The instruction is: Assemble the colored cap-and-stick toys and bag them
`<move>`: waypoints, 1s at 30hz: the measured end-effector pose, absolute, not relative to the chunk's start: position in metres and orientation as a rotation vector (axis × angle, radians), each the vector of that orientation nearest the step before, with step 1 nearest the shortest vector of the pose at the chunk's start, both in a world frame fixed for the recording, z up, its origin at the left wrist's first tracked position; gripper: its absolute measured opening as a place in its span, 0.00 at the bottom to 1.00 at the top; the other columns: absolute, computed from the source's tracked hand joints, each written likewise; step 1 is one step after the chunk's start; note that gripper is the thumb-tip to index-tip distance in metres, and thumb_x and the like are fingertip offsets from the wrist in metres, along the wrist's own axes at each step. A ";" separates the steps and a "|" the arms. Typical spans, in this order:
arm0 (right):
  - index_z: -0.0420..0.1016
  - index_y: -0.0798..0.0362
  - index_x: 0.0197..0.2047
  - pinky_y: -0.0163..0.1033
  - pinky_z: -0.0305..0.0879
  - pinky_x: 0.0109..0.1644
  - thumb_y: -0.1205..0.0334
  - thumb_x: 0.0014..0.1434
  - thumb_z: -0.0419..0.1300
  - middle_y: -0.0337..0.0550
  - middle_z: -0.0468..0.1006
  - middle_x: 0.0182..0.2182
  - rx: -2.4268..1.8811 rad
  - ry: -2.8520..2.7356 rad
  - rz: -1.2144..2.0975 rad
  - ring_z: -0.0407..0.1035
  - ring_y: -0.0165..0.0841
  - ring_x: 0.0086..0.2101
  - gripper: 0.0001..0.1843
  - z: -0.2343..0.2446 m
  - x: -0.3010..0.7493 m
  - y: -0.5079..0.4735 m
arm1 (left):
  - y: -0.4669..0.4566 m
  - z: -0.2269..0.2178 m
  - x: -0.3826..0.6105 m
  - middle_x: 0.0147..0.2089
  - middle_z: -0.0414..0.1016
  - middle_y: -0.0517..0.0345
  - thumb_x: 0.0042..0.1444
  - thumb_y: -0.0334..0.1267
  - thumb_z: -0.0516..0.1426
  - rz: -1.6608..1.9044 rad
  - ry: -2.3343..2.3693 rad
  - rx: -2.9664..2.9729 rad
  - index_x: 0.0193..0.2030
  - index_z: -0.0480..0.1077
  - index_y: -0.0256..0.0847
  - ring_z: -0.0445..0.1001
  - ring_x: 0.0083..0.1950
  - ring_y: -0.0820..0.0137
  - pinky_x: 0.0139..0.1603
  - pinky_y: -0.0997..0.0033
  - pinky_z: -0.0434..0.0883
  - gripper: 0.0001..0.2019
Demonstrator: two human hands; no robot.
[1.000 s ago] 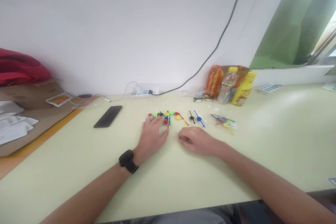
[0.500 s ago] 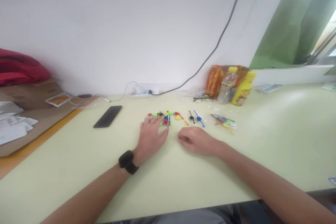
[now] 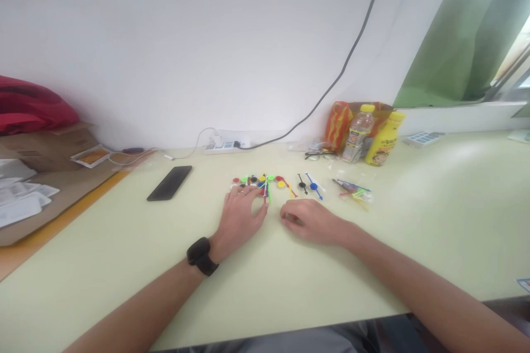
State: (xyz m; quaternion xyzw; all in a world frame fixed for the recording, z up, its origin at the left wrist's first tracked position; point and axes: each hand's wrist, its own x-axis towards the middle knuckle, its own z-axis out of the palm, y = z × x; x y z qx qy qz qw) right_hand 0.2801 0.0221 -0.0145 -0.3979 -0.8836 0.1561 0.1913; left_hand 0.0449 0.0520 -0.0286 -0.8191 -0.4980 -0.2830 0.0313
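Observation:
A pile of small coloured plastic arrow spinners with round centres (image 3: 271, 178) lies mid-table. My left hand (image 3: 242, 214), wearing a ring and a black watch (image 3: 202, 255), reaches into its near left side. Its fingers and thumb are apart, and their tips are by a white and red arrow (image 3: 265, 194). My right hand (image 3: 310, 220) rests on the table to the right with its fingers curled in; whatever they may hold is hidden. Beyond it lie a black arrow spinner (image 3: 303, 184) and a blue arrow spinner (image 3: 313, 186). Farther right is a bunch of mixed arrows (image 3: 354, 191).
A black phone (image 3: 169, 183) lies to the left. Behind are a power strip (image 3: 226, 146), eyeglasses (image 3: 321, 155), a clear bottle (image 3: 358, 135) and a yellow bottle (image 3: 385, 140). Cardboard (image 3: 83, 187) with white papers (image 3: 25, 198) covers the far left.
My left hand's fingers have drawn slightly nearer to me and to the right, closer to the white and red arrow. My right hand stays where it was.

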 end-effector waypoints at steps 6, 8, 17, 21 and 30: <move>0.71 0.51 0.39 0.37 0.56 0.40 0.69 0.67 0.57 0.39 0.75 0.34 -1.112 -2.482 0.440 0.66 0.33 0.34 0.04 -0.016 0.281 0.022 | 0.049 -0.028 0.046 0.58 0.81 0.52 0.67 0.42 0.59 -0.878 -1.505 -2.528 0.53 0.78 0.45 0.73 0.58 0.50 0.58 0.47 0.70 0.11; 0.71 0.51 0.40 0.37 0.57 0.40 0.69 0.67 0.58 0.40 0.76 0.35 -1.116 -2.481 0.447 0.66 0.32 0.34 0.04 -0.016 0.281 0.022 | 0.048 -0.027 0.047 0.57 0.82 0.53 0.67 0.42 0.59 -0.894 -1.515 -2.507 0.51 0.79 0.46 0.73 0.57 0.50 0.57 0.48 0.70 0.10; 0.72 0.51 0.40 0.38 0.57 0.41 0.68 0.68 0.58 0.40 0.76 0.35 -1.123 -2.495 0.456 0.67 0.33 0.35 0.04 -0.014 0.281 0.021 | 0.046 -0.024 0.048 0.53 0.84 0.56 0.68 0.43 0.59 -0.903 -1.524 -2.485 0.47 0.80 0.46 0.75 0.53 0.52 0.52 0.49 0.70 0.09; 0.72 0.51 0.40 0.38 0.57 0.40 0.68 0.68 0.58 0.40 0.76 0.35 -1.129 -2.486 0.455 0.67 0.33 0.35 0.04 -0.015 0.281 0.022 | 0.046 -0.025 0.047 0.49 0.85 0.56 0.67 0.43 0.59 -0.892 -1.516 -2.505 0.42 0.81 0.47 0.76 0.52 0.52 0.50 0.49 0.69 0.09; 0.72 0.51 0.40 0.37 0.57 0.40 0.68 0.68 0.58 0.40 0.76 0.35 -1.115 -2.484 0.459 0.67 0.33 0.35 0.04 -0.016 0.281 0.023 | 0.046 -0.026 0.048 0.47 0.86 0.57 0.68 0.43 0.59 -0.901 -1.506 -2.509 0.41 0.81 0.48 0.76 0.52 0.54 0.50 0.49 0.68 0.09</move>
